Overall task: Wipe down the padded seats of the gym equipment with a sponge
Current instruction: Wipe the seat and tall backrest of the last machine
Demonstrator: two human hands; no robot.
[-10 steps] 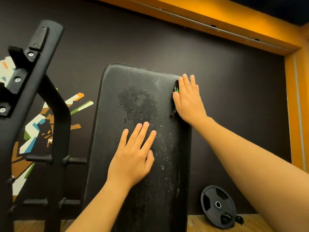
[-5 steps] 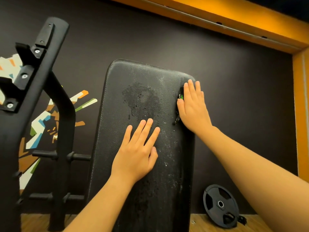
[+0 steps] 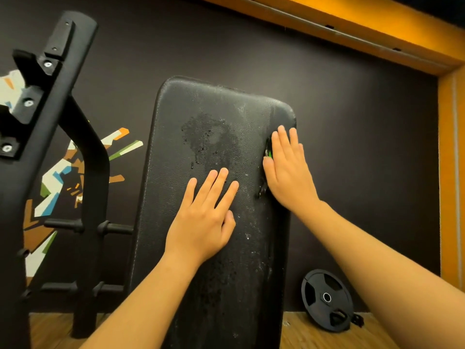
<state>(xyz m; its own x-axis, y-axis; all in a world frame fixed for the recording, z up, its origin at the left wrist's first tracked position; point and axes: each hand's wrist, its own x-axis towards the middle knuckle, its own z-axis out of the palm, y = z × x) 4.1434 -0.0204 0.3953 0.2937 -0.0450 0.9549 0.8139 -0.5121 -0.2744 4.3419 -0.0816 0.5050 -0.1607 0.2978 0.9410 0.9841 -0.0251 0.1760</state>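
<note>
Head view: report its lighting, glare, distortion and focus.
Head view: dim overall, warm light on the orange trim; wet patches glint on the black pad; wide-angle distortion bows the trim; left hand and right hand look sharp; sponge mostly hidden under the right hand.

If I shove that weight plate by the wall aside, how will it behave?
Probably heavy: the weight plate looks thick and solid. It stands on edge on the floor, so a push may roll it or tip it flat.
</note>
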